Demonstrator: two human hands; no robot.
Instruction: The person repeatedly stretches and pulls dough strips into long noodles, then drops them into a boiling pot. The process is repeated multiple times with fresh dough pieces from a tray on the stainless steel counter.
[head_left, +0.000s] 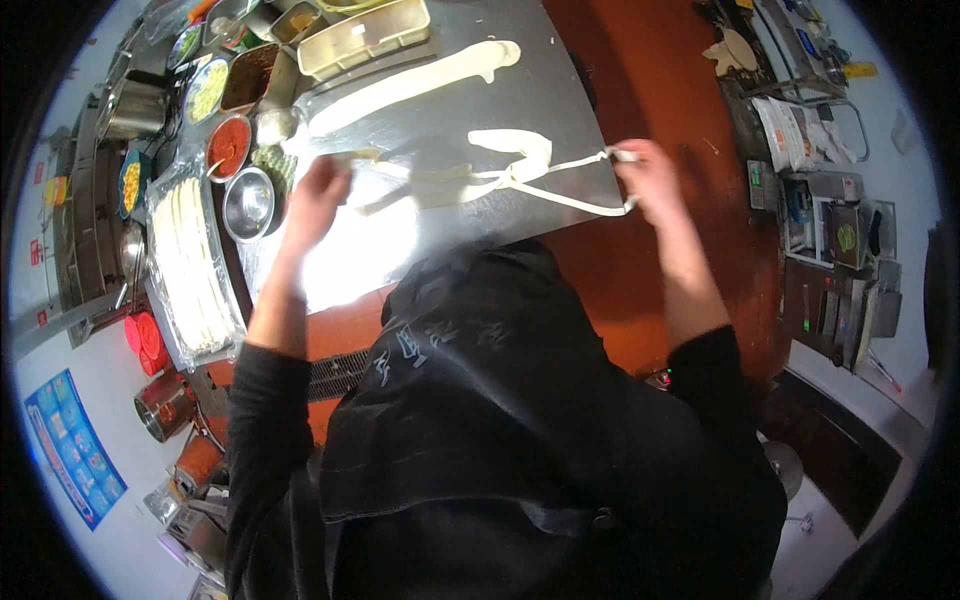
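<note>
Stretched pale dough strands (487, 187) run across the steel worktop (450, 232) and cross near a folded, wider piece of dough (529, 154). My right hand (649, 180) is past the worktop's right edge, its fingers closed on the ends of two strands. At the left, my left hand (319, 195) pinches the other end of the dough; glare and blur hide part of its fingers. A long, flat dough strip (416, 86) lies farther back on the steel, touched by neither hand.
To the left stand a bowl of red sauce (229, 146) with a spoon, an empty metal bowl (249, 205) and a plastic-covered tray of dough strips (187, 262). A long plastic bin (367, 37) sits at the back. Red tiled floor (645, 75) lies right of the worktop.
</note>
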